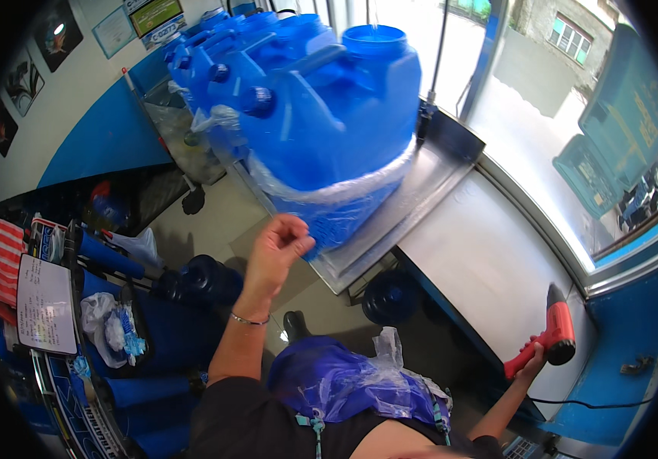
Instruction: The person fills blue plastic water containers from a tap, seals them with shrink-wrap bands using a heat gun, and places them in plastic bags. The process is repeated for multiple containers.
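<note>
Front blue jug on a steel tray — film looks only partway on.
Clear film rings its lower body; the top is bare. Left hand narrow beside it, grip unclear — right hand holds 1 red heat gun.

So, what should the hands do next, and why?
Probably straighten the clear plastic with the left hand: the plastic looks bunched around the blue jug, that hand is close to it, and the right hand holds the red power tool off to the side.
</note>
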Motion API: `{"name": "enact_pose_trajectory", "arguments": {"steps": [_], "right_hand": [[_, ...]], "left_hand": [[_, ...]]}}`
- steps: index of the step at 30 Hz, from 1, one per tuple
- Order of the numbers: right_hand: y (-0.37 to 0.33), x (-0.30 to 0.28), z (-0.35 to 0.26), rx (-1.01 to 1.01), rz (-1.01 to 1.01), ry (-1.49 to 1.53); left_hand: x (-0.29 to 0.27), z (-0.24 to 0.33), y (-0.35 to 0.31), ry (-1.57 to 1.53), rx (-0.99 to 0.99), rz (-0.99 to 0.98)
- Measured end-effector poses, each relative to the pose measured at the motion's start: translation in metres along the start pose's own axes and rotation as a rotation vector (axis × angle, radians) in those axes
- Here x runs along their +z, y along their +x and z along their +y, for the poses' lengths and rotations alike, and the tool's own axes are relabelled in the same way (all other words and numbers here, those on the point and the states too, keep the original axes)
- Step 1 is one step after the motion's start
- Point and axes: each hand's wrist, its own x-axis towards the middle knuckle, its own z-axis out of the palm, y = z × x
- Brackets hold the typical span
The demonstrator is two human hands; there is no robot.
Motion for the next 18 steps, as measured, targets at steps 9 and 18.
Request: {"name": "enact_pose_trajectory", "arguments": {"steps": [9,18], "right_hand": [[-0.194,0.343,-0.164,-0.388,-0.632,0.678],[-0.300,0.540,-0.251,-0.333,-1.123,0.609]], "left_hand": [[-0.249,0.117,0.236,0.587,0.622,0.476],[-0.338,0.138,0.434,0.962,0.791,0.664]]}}
